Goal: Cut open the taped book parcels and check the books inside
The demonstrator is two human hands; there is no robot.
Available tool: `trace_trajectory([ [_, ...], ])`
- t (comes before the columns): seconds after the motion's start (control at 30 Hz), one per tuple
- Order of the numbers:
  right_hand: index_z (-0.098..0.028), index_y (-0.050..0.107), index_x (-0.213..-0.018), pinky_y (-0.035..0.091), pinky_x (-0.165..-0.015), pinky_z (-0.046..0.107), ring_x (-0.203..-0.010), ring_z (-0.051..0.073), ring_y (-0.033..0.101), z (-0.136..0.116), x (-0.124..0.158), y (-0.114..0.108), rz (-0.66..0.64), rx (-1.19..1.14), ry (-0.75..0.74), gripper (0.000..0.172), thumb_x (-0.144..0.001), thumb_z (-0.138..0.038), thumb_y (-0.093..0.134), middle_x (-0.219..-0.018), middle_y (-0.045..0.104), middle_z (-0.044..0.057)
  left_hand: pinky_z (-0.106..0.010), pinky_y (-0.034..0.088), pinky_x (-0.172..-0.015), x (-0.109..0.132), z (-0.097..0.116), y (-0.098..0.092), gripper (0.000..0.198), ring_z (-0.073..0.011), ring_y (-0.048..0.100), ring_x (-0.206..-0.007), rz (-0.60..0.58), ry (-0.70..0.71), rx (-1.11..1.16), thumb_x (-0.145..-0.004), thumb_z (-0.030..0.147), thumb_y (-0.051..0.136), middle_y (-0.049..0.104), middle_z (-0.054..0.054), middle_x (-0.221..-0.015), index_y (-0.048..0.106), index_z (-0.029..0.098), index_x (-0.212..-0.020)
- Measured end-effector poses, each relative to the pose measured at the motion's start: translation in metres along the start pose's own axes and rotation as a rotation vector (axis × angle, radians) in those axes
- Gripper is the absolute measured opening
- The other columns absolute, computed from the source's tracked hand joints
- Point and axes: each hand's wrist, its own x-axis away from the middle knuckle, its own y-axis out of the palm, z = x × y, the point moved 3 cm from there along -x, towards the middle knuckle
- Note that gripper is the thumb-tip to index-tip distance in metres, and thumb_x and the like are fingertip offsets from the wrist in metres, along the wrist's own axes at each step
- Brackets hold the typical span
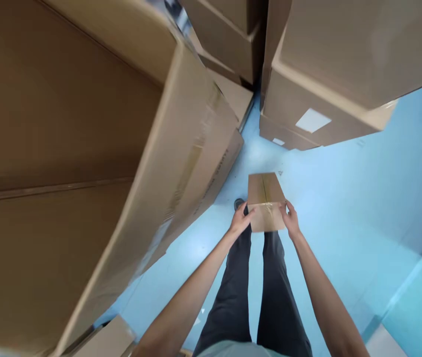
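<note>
Between my two hands is a small brown cardboard box (266, 191), its top and near side facing me, with tape along the middle seam. My left hand (241, 218) grips its left side, the thumb over the near face. On the opposite side my right hand (290, 218) holds it the same way. The box hangs in front of my legs above the blue floor. Its underside and far side are hidden.
A large open cardboard carton (181, 163) fills the left, its taped, printed side close to my left arm. Stacked cartons (233, 44) stand ahead. Larger cartons (300, 99) with white labels stand at upper right. Pale blue floor (348, 208) extends to the right.
</note>
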Motion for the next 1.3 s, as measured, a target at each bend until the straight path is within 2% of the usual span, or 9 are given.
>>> trace_trajectory([
  [0.1, -0.022, 0.078, -0.146, 0.051, -0.130, 0.063, -0.153, 0.042, 0.064, -0.060, 0.058, -0.043, 0.113, -0.027, 0.072, 0.083, -0.091, -0.082, 0.064, -0.157, 0.074, 0.019, -0.053, 0.038, -0.141, 0.074, 0.046, -0.017, 0.046, -0.0335, 0.058, -0.162, -0.019, 0.051, 0.062, -0.095, 0.038, 0.078, 0.070, -0.013, -0.163, 0.079, 0.024, -0.139],
  [0.2, -0.018, 0.077, -0.152, 0.041, -0.139, 0.062, -0.165, 0.042, 0.054, -0.134, 0.114, -0.080, 0.170, -0.082, 0.068, 0.092, -0.088, -0.084, 0.072, -0.173, 0.060, 0.020, -0.056, 0.037, -0.142, 0.143, 0.102, -0.041, 0.063, -0.0371, 0.056, -0.164, -0.006, 0.132, 0.248, -0.093, 0.062, 0.080, 0.069, -0.015, -0.165, 0.079, 0.022, -0.142],
  [0.3, -0.018, 0.076, -0.155, 0.039, -0.141, 0.059, -0.170, 0.039, 0.048, -0.218, 0.171, -0.109, 0.221, -0.120, -0.085, 0.087, -0.094, -0.081, 0.073, -0.178, 0.056, 0.017, -0.058, 0.038, -0.142, 0.210, 0.171, -0.073, 0.079, -0.0399, 0.057, -0.163, 0.000, 0.273, 0.403, -0.092, 0.076, 0.079, 0.069, -0.016, -0.165, 0.077, 0.020, -0.148],
  [0.47, -0.021, 0.073, -0.159, 0.041, -0.138, 0.066, -0.168, 0.040, 0.050, -0.348, 0.279, -0.136, 0.271, -0.198, -0.526, 0.065, -0.109, -0.061, 0.068, -0.173, 0.062, 0.017, -0.058, 0.037, -0.143, 0.348, 0.266, -0.144, 0.083, -0.0406, 0.053, -0.166, 0.193, 0.573, 0.500, -0.097, 0.077, 0.078, 0.064, -0.015, -0.171, 0.071, 0.021, -0.158],
  [0.6, -0.030, 0.068, -0.165, 0.036, -0.138, 0.073, -0.168, 0.042, 0.050, -0.423, 0.356, -0.142, 0.203, -0.344, -0.976, 0.057, -0.115, -0.055, 0.059, -0.173, 0.062, 0.013, -0.058, 0.038, -0.142, 0.469, 0.292, -0.195, 0.071, -0.0413, 0.049, -0.168, 0.467, 1.000, 0.524, -0.104, 0.070, 0.074, 0.062, -0.014, -0.173, 0.071, 0.025, -0.159],
  [0.7, -0.030, 0.056, -0.174, 0.040, -0.135, 0.074, -0.170, 0.045, 0.046, -0.464, 0.379, -0.130, 0.010, -0.454, -1.051, 0.081, -0.114, -0.080, 0.033, -0.180, 0.053, 0.013, -0.056, 0.038, -0.142, 0.523, 0.288, -0.223, 0.073, -0.0393, 0.046, -0.171, 0.587, 1.129, 0.695, -0.110, 0.075, 0.060, 0.056, -0.011, -0.178, 0.064, 0.030, -0.167],
  [0.8, -0.031, 0.046, -0.180, 0.044, -0.134, 0.069, -0.172, 0.043, 0.043, -0.491, 0.378, -0.090, -0.259, -0.337, -0.971, 0.099, -0.107, -0.093, 0.019, -0.183, 0.049, 0.012, -0.053, 0.034, -0.145, 0.535, 0.272, -0.248, 0.085, -0.0386, 0.038, -0.175, 0.528, 1.031, 0.789, -0.107, 0.076, 0.064, 0.045, -0.010, -0.186, 0.050, 0.030, -0.178],
  [0.97, -0.031, 0.056, -0.172, 0.046, -0.133, 0.066, -0.168, 0.040, 0.050, -0.505, 0.382, 0.017, -0.481, -0.154, -0.956, 0.081, -0.110, -0.081, 0.039, -0.174, 0.060, 0.011, -0.052, 0.039, -0.143, 0.540, 0.209, -0.309, 0.089, -0.0393, 0.046, -0.171, 0.628, 0.879, 0.914, -0.103, 0.062, 0.079, 0.051, -0.010, -0.182, 0.047, 0.028, -0.179],
  [1.3, -0.025, 0.065, -0.164, 0.058, -0.123, 0.061, -0.155, 0.041, 0.063, -0.534, 0.470, 0.276, -0.793, -0.207, -0.859, 0.079, -0.107, -0.077, 0.049, -0.157, 0.074, 0.014, -0.052, 0.036, -0.145, 0.609, 0.068, -0.501, 0.085, -0.0382, 0.041, -0.174, 0.946, 0.856, 0.889, -0.108, 0.062, 0.075, 0.044, -0.010, -0.187, 0.045, 0.030, -0.180],
])
